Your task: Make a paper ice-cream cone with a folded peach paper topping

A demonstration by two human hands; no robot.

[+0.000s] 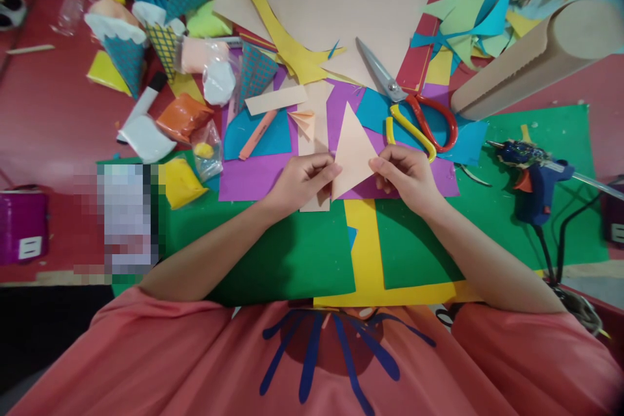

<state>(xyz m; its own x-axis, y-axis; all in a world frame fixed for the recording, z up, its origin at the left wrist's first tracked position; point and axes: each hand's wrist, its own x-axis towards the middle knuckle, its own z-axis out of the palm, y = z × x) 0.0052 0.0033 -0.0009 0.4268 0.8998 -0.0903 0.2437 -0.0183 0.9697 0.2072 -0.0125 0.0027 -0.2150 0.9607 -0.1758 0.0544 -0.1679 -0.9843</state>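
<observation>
Both hands were at work over the middle of the table [43, 104]. Left hand [306, 183]: fingers pinched together on the left edge of a peach triangle [355, 153]. Right hand [403, 174]: fingers closed on the same piece, near its right corner. The triangle was held point away from the wearer, in front of the chest, over a purple sheet [253, 180]. Could not tell whether its lower corner touched anything beneath.

Under and beyond the left hand, a long peach strip [319, 136] ran away from the wearer. Near it: a pleated piece [303, 118], a short strip [275, 100] and an orange marker [258, 135]. Scissors [392, 86] lay beyond the right hand, blades partly over a large peach sheet [336, 6], yellow handle just beside the knuckles; blades together.

Farther left, several cones [124, 58] with checked sides and white rims, points toward the wearer. Closer in, an orange packet [184, 118] and a yellow packet [181, 183]. To the right, a blue glue gun [539, 190] on green sheeting [550, 130]; beyond it, a roll [517, 62] of peach material. A patch at left was pixelated, contents unreadable.
</observation>
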